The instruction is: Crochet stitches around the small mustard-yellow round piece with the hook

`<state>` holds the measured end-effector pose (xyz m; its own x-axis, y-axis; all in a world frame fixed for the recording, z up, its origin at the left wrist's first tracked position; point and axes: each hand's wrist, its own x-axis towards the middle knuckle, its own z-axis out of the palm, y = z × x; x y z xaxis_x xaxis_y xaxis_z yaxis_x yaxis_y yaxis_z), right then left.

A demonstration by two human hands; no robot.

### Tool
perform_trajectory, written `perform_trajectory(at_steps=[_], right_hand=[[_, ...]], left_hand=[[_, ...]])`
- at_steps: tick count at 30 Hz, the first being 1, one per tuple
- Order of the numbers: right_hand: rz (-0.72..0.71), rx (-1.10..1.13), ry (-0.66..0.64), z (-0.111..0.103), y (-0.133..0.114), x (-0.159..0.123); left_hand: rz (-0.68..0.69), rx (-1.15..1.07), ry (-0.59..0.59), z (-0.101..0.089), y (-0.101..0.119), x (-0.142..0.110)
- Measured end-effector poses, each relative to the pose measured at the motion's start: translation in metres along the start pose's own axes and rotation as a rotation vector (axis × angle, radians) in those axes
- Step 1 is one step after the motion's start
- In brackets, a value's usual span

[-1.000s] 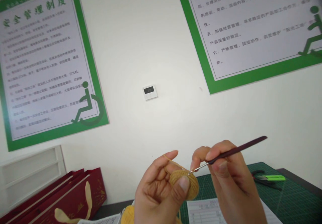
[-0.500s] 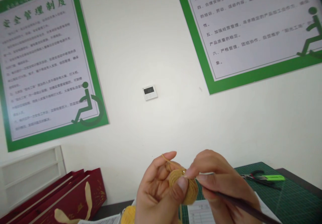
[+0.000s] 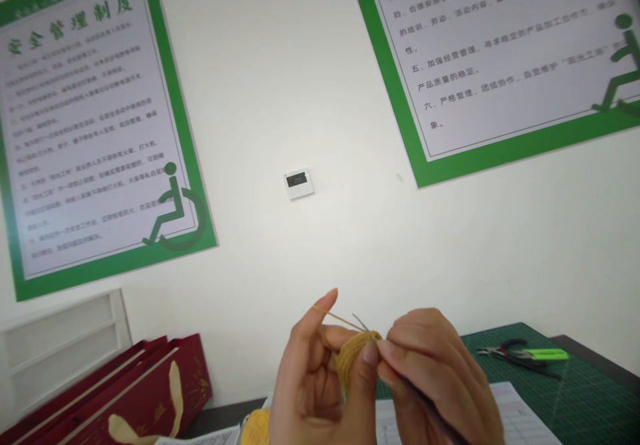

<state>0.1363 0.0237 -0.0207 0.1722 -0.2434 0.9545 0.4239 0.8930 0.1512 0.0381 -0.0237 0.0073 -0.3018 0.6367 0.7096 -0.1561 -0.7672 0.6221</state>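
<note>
My left hand [image 3: 320, 378] pinches a round piece of mustard-yellow crochet [image 3: 355, 358] between thumb and fingers, now seen nearly edge-on. A taut strand of yellow yarn [image 3: 340, 319] runs from the raised left index finger to the piece. My right hand [image 3: 435, 378] grips a dark-handled crochet hook [image 3: 430, 410], and its fingers hide most of the shaft. The thin hook tip [image 3: 360, 322] shows just above the crochet's edge. Below my left hand, a ball of yellow yarn [image 3: 255, 428] is partly hidden.
A green cutting mat [image 3: 565, 392] holds a pair of green-handled pliers [image 3: 525, 354] and a printed paper form [image 3: 515, 412]. Dark red boxes [image 3: 125, 392] stand at lower left beside a white shelf unit [image 3: 55, 345]. Green-framed posters hang on the wall behind.
The crochet piece has turned from facing me to nearly edge-on. My right hand has moved lower and closer to my left, and the hook tip now pokes up past the crochet's edge.
</note>
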Motion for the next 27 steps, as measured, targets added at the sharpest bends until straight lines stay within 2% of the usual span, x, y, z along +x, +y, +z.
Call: perform_trajectory(at_steps=[3, 6, 10, 11, 13, 16, 18, 20, 22, 24, 25, 26, 27], right_hand=[[0.253, 0.141, -0.038, -0.008, -0.005, 0.0], [0.65, 0.3, 0.03, -0.011, -0.004, 0.001], [1.208, 0.808, -0.007, -0.008, 0.002, 0.01], [1.3, 0.928, -0.014, -0.006, 0.002, 0.012], [1.387, 1.112, -0.057, -0.002, 0.002, 0.015], [1.332, 1.224, -0.139, 0.002, 0.0, 0.012], [1.174, 1.154, -0.129, 0.003, 0.001, 0.008], [0.87, 0.918, -0.088, 0.001, 0.004, 0.006], [0.462, 0.539, -0.055, -0.003, 0.007, 0.006], [0.107, 0.186, -0.002, -0.007, 0.008, 0.008], [0.007, 0.11, 0.021, -0.008, 0.008, 0.009], [-0.011, 0.119, 0.043, -0.007, 0.006, 0.009], [0.048, 0.204, 0.063, -0.006, 0.004, 0.009]], left_hand=[[0.01, 0.069, -0.03, 0.0, -0.002, -0.002], [-0.067, 0.013, -0.065, -0.003, 0.001, -0.001], [-0.257, -0.128, -0.104, -0.009, 0.009, 0.005], [-0.293, -0.143, -0.11, -0.01, 0.01, 0.007], [-0.33, -0.165, -0.126, -0.012, 0.01, 0.01], [-0.315, -0.181, -0.13, -0.011, 0.009, 0.01], [-0.282, -0.175, -0.107, -0.009, 0.008, 0.008], [-0.244, -0.169, -0.066, -0.005, 0.007, 0.005], [-0.22, -0.177, -0.029, -0.003, 0.007, 0.004], [-0.265, -0.207, -0.045, -0.003, 0.008, 0.004], [-0.328, -0.235, -0.074, -0.003, 0.008, 0.005], [-0.411, -0.27, -0.11, -0.005, 0.009, 0.006], [-0.499, -0.308, -0.143, -0.006, 0.01, 0.008]])
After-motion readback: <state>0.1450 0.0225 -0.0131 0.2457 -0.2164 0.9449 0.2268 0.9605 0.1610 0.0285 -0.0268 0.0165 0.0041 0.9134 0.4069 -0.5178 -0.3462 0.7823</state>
